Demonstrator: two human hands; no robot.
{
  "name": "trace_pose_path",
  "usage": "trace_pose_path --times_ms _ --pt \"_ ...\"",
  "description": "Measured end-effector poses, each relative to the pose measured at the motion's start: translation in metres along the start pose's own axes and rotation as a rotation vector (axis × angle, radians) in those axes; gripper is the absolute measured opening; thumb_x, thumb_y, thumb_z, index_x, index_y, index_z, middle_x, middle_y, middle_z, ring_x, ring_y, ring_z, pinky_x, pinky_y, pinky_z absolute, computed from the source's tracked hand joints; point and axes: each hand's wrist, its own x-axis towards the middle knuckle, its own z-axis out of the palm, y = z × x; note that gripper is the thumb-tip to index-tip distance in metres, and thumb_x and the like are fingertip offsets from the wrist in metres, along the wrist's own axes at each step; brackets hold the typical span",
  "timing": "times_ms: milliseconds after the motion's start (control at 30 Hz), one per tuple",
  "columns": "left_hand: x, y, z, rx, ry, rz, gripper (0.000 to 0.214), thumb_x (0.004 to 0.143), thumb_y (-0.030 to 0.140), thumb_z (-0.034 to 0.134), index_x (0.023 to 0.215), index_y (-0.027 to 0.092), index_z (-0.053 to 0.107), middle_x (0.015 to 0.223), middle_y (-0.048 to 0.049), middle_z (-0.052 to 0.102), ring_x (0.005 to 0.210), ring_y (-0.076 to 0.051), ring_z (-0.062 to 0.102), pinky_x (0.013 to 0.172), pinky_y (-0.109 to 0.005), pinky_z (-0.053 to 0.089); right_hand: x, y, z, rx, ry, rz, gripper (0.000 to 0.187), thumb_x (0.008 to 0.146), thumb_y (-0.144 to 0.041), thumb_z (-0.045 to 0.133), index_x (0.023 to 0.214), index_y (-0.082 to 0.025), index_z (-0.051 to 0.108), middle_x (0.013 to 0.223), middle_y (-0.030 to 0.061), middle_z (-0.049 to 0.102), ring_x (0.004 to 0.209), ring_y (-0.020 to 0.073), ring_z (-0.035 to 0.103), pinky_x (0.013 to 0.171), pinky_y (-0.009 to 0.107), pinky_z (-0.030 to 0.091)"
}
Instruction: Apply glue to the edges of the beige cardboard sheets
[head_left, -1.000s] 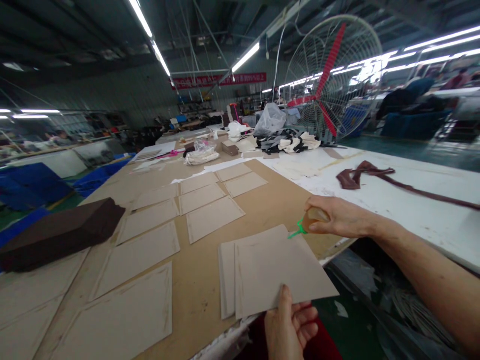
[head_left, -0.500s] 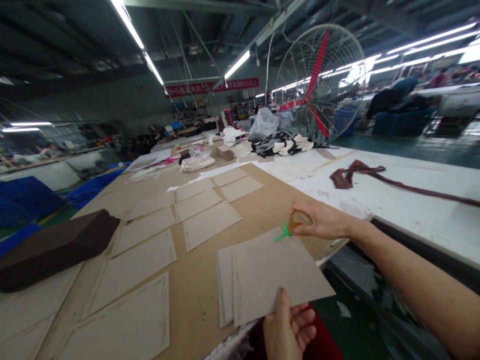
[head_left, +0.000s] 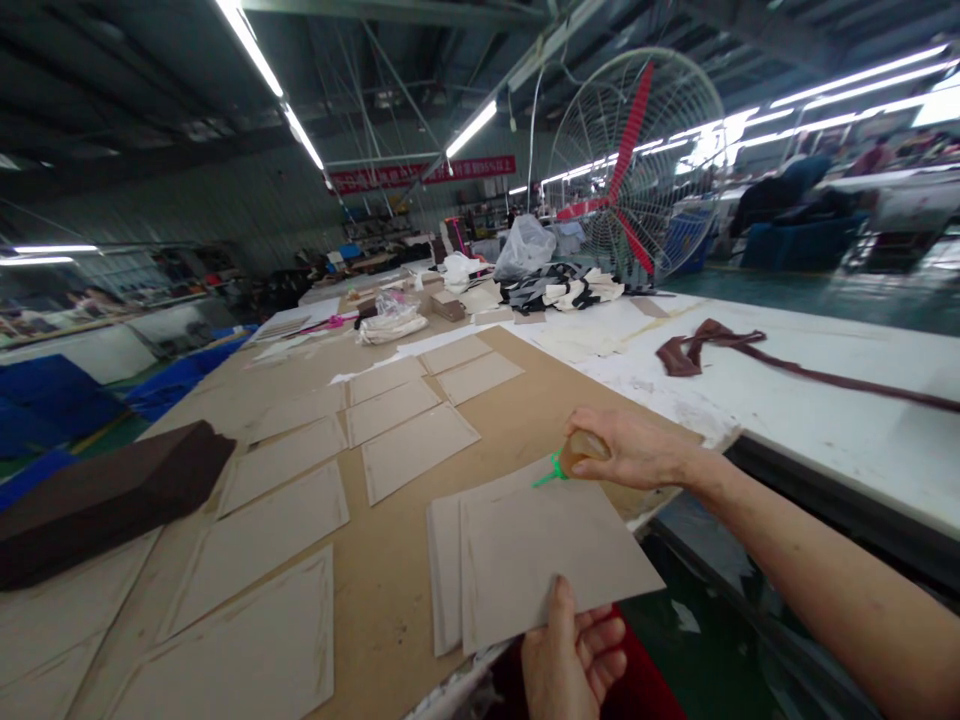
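— While the left hand [head_left: 574,660] pinches the near edge of the top grey sheet [head_left: 551,555], where's the glue bottle [head_left: 577,452]?
— Gripped in the right hand [head_left: 626,450], green nozzle [head_left: 549,473] touching the sheet's far edge on the brown table [head_left: 390,580].

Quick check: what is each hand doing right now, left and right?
Left hand: closed, pinching the near edge of the top grey card sheet.
Right hand: closed around a small amber bottle with a green nozzle.
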Motion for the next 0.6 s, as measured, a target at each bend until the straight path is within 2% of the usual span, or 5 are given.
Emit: trace_pose_path --times_ms 100,300,500,600 --pt "0.0 0.0 0.0 0.002 0.01 0.003 0.037 0.083 0.042 0.056 0.082 0.005 0.065 0.078 -0.0147 0.071 0.058 -0.016 0.066 0.042 -0.02 0.047 0.0 0.0 0.0 0.009 -0.009 -0.019 0.029 0.078 -0.037 0.064 0.101 -0.02 0.055 0.095 0.0041 0.061 0.086 0.0211 0.056 0.073 0.029 0.039" --pt "0.0 -0.001 0.001 -0.017 0.006 0.0 0.037 0.083 0.042 0.057 0.083 0.006 0.064 0.075 -0.0139 0.071 0.056 -0.016 0.066 0.042 -0.02 0.047 -0.014 0.016 -0.019 -0.013 -0.024 0.028 0.026 0.08 -0.037 0.062 0.099 -0.02 0.056 0.089 0.0031 0.062 0.08 0.0206 0.056 0.071 0.03 0.039" --pt "-0.001 -0.001 0.001 -0.007 0.004 0.009 0.04 0.082 0.043 0.058 0.079 0.004 0.065 0.078 -0.0164 0.071 0.057 -0.016 0.066 0.042 -0.02 0.048 -0.003 0.005 -0.002 -0.008 -0.005 0.0 0.029 0.08 -0.038 0.062 0.101 -0.02 0.055 0.096 0.0044 0.061 0.086 0.0216 0.056 0.075 0.031 0.039" --pt "-0.004 0.001 0.003 -0.014 0.017 0.018 0.038 0.082 0.042 0.058 0.077 0.005 0.065 0.074 -0.0146 0.071 0.055 -0.015 0.065 0.041 -0.019 0.047 -0.003 0.008 -0.005 -0.009 -0.015 -0.002 0.028 0.079 -0.038 0.063 0.1 -0.021 0.056 0.095 0.0037 0.061 0.086 0.0214 0.056 0.075 0.031 0.039"
